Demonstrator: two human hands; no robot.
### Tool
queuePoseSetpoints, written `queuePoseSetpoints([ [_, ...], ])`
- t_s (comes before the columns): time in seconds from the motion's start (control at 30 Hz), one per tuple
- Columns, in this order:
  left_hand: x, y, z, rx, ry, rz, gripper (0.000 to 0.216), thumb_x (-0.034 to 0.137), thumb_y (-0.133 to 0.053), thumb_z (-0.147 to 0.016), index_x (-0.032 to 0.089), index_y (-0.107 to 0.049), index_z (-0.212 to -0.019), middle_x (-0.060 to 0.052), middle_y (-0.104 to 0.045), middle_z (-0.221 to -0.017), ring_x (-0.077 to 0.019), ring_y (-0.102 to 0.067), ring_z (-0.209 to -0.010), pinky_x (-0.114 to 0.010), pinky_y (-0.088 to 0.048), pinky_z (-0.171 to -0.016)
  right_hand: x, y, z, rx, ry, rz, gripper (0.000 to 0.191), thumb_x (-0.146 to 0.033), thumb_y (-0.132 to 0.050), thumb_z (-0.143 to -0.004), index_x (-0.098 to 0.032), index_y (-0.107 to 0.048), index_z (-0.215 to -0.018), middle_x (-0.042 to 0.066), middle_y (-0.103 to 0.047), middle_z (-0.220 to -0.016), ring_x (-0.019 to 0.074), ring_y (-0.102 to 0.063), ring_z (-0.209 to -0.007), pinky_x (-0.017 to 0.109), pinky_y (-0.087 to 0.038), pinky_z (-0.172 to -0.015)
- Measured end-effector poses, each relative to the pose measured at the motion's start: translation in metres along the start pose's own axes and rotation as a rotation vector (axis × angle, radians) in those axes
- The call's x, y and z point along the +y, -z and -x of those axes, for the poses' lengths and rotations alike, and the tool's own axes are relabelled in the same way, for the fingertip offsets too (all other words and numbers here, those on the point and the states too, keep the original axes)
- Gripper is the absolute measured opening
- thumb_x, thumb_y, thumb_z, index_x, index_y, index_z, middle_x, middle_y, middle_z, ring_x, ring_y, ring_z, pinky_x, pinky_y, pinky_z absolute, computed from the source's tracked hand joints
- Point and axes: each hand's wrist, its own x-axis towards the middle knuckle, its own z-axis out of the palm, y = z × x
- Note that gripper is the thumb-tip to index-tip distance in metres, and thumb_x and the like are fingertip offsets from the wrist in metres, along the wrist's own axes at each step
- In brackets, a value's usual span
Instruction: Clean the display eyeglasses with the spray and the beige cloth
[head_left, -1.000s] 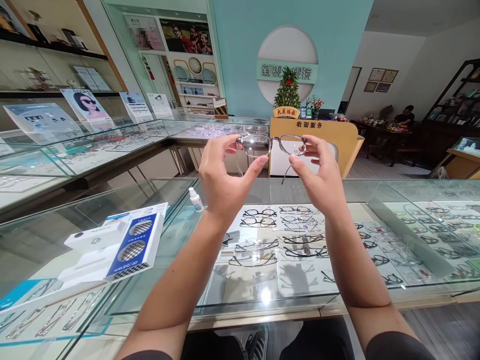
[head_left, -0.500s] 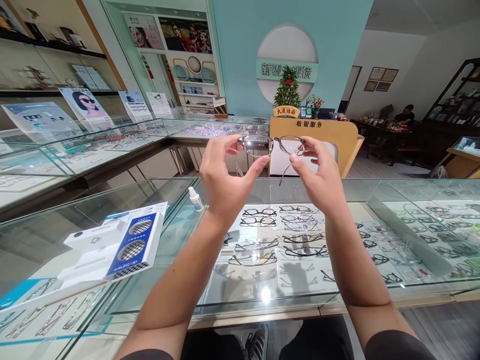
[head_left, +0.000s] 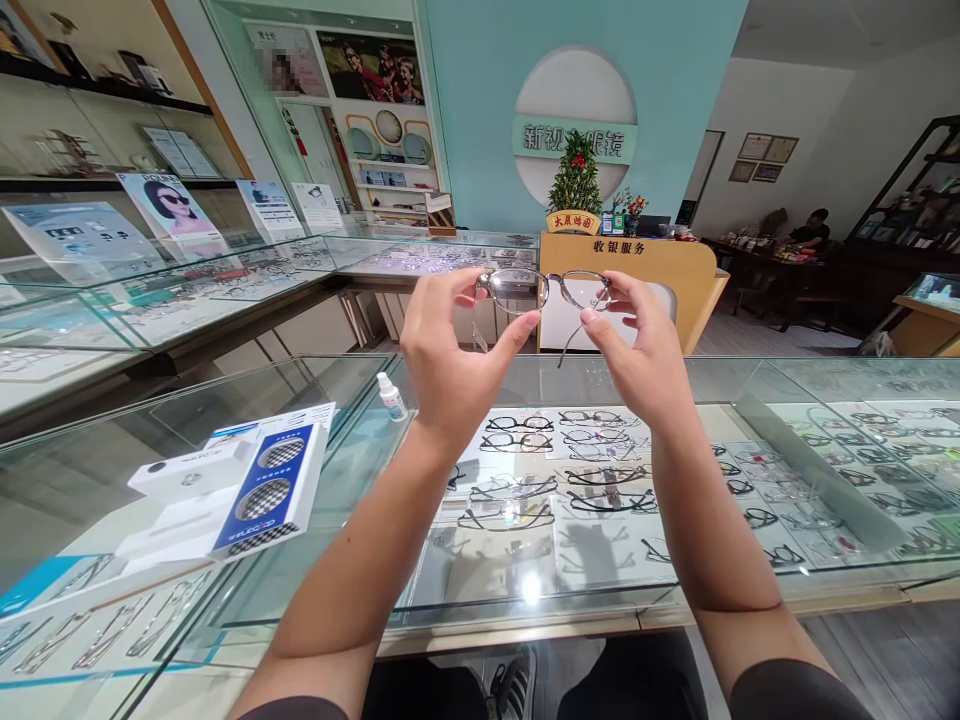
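Observation:
A pair of eyeglasses (head_left: 553, 277) with a thin frame and clear lenses is held up above the glass counter, its temples unfolded. My left hand (head_left: 457, 350) pinches the frame's left end between thumb and fingers. On the other side my right hand (head_left: 637, 345) grips the right end, thumb close to the lens. One temple slants down beside the right thumb. Beneath the hands, several eyeglasses (head_left: 517, 440) lie in rows inside the glass display case (head_left: 510, 590). A small white spray bottle (head_left: 391, 398) stands on the glass left of my left forearm.
A white and blue display box (head_left: 274, 480) sits on the counter to the left. Further glass cases (head_left: 247, 270) run along the left and back. A wooden cashier desk (head_left: 637, 262) with a plant (head_left: 576, 175) stands ahead. One person (head_left: 812, 230) sits far right.

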Motion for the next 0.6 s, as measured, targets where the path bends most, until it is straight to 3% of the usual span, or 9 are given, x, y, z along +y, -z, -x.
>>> queuePoseSetpoints([
  [0.6, -0.0011, 0.0, 0.0003, -0.034, 0.043, 0.078, 0.056, 0.059, -0.089, -0.089, 0.028, -0.067, -0.131, -0.007, -0.073, -0.115, -0.0279, -0.072, -0.109, -0.047, -0.058, -0.102, -0.0009, 0.0, -0.0001, 0.019, 0.016, 0.002, 0.048, -0.052, -0.069, -0.102, -0.031, -0.065, -0.145, 0.011, -0.075, -0.138, 0.0315, -0.071, -0.128, 0.058, -0.059, -0.109],
])
